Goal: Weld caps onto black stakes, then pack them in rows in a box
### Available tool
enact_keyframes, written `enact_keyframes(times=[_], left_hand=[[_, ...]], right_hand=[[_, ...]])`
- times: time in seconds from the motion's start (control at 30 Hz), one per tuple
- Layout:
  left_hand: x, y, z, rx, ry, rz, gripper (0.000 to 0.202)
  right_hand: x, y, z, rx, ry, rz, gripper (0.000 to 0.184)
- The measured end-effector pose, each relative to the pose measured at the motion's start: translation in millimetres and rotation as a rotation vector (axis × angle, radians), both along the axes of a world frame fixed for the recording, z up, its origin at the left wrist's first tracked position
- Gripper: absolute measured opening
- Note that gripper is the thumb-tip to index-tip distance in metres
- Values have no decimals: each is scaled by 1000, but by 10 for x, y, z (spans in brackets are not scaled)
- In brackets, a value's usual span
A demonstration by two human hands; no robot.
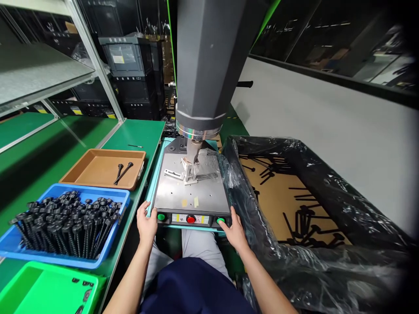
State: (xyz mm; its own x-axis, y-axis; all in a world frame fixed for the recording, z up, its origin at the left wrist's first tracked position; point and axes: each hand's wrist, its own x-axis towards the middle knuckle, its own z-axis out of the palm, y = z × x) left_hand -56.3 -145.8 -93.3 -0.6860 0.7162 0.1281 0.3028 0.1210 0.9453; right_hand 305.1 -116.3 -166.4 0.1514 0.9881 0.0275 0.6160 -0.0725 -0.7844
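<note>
My left hand (146, 221) rests at the front left corner of a press machine's metal base plate (170, 198). Its thumb is beside the left green button (161, 216), its fingers apart at the edge. At the other corner, my right hand (236, 230) has its thumb on the right green button (221, 220) and its fingers spread along the side. Between the buttons sits a red button (190, 219). The machine's metal horn (194, 150) comes down onto a small metal fixture (189, 171); any part inside it is too small to make out.
On the left green bench stand a brown tray (94, 168) with two black stemmed parts, a blue tray (122, 198) crowded with such parts, and a green tray (32, 288). To the right, a plastic-lined box (275, 196) holds scattered black parts. The grey machine head (206, 61) hangs overhead.
</note>
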Motion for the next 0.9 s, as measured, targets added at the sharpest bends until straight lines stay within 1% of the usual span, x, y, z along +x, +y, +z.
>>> enact_keyframes(times=[0.07,0.13,0.2,0.3,0.37,0.4,0.47,0.53,0.63,0.73,0.9], left_hand=[[117,75,222,97,-46,-93,33],[247,188,430,163,-141,-232,31],[375,331,602,191,-207,-387,31],[532,572,792,177,-247,-574,36],[605,735,881,144,-261,-649,43],[633,814,915,126,-269,-675,46],[675,962,963,99,-294,-718,49],[708,1088,987,87,-329,-749,48],[744,1222,997,64,-359,-706,42],[761,1279,1011,42,-386,-637,34],[755,1257,1091,50,-431,-634,35]], right_hand=[[5,6,-1,-3,4,3,85],[15,19,9,-4,10,2,84],[22,35,53,0,27,-13,79],[-16,55,209,95,72,-91,66],[-102,68,356,202,132,-137,57],[-165,79,430,240,180,-136,53],[-323,113,559,258,304,-85,47],[-504,169,651,228,417,6,44],[-771,292,736,173,497,143,43],[-1009,458,813,138,516,261,42],[-1344,830,961,130,510,394,42]])
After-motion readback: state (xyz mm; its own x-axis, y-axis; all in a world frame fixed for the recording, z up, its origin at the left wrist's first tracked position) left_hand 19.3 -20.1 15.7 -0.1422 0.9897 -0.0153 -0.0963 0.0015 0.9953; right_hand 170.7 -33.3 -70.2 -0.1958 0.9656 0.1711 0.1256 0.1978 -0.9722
